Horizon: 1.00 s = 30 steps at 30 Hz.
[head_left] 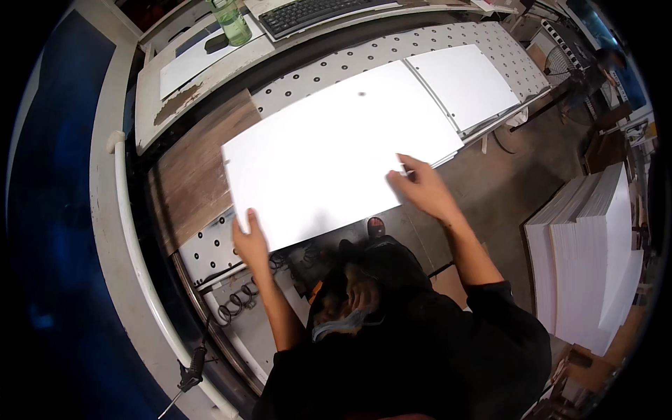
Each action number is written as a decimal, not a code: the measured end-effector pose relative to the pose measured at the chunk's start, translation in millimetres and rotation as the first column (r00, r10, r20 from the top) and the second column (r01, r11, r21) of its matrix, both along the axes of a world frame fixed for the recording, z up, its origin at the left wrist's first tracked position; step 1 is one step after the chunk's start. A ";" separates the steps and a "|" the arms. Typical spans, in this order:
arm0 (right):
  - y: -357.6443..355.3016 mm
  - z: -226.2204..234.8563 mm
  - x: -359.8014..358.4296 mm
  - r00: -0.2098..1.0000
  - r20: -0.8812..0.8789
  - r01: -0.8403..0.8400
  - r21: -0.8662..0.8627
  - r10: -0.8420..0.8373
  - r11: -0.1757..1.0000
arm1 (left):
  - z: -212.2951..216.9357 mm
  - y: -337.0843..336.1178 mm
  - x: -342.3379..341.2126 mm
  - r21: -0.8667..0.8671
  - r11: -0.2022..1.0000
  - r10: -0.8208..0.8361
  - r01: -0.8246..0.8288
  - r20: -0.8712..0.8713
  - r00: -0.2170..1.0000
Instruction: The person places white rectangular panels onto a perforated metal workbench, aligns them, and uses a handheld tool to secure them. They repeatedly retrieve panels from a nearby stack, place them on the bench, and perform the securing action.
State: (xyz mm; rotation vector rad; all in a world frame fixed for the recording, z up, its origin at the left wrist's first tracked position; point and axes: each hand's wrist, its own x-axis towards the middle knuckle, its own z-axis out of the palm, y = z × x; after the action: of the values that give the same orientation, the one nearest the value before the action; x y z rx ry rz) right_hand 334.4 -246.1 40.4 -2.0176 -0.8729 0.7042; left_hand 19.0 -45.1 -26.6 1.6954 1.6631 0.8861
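A large white sheet [315,154] lies slanted across the work table, its near edge reaching out over the table's front. At its near left corner my left hand [250,241] grips the edge, thumb on top and fingers along the side. My right hand [423,187] is closed at the sheet's near right edge, thumb and forefinger bent over it; the fingers' undersides are hidden. More white sheet edges show beneath, just right of that hand. Farther right lies another white panel [465,84], a narrow gap dividing it from the large sheet.
The table top [308,73] is pale with dark round dots; a brown board [203,168] lies at its left. Behind are a keyboard [315,15] and a green bottle [231,24]. A tall stack of white sheets [584,245] stands right. An air gun [192,371] hangs lower left.
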 end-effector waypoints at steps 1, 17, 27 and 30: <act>-13.8 -10.2 19.2 0.994 0.081 0.075 0.002 -0.075 0.997 | 8.8 -13.7 24.4 -0.032 0.997 -0.067 0.068 0.015 0.998; -82.4 -99.5 150.8 0.590 -0.367 0.806 0.209 -0.720 0.554 | 5.3 -133.0 314.9 0.228 0.430 -0.775 0.873 -0.403 0.487; -65.5 -148.4 268.0 0.476 -0.083 0.831 0.369 -0.876 0.416 | 47.8 -123.0 311.1 0.307 0.412 -0.831 0.858 -0.260 0.492; -54.5 -148.2 273.9 0.385 0.297 0.883 0.156 -0.874 0.442 | 51.4 -114.4 282.7 0.345 0.472 -0.792 0.811 -0.239 0.562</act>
State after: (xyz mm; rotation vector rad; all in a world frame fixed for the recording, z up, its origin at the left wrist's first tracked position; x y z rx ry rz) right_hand 608.2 -300.6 -107.7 -2.2633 0.1749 -0.2822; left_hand 301.7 -159.5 24.8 2.4669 0.4716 0.7190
